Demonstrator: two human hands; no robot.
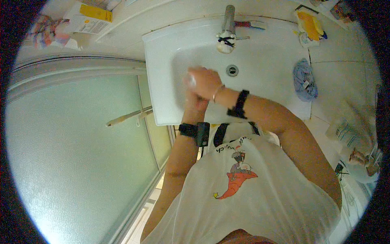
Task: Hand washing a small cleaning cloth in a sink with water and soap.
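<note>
My right hand (208, 80) lies over my left hand (195, 97), the two pressed together above the left part of a white washbasin (262, 73). Both are blurred, and the right one hides much of the left. A white patch that looks like lather or soap shows at the fingers; which it is, I cannot tell. On my right wrist sit a thin bangle (215, 94) and a black strap (242, 103). A black strap with a box-like device (202, 134) circles my left forearm. The drain (232, 70) lies just right of the hands, below a metal faucet (229, 19).
White beads and a black band (225, 41) sit on the faucet's front end. A brush (249, 24) rests behind it. A bluish cloth (304, 80) lies on the right rim. Yellow items (310, 26) stand back right. A frosted glass panel (76, 146) with a handle (128, 118) borders the left.
</note>
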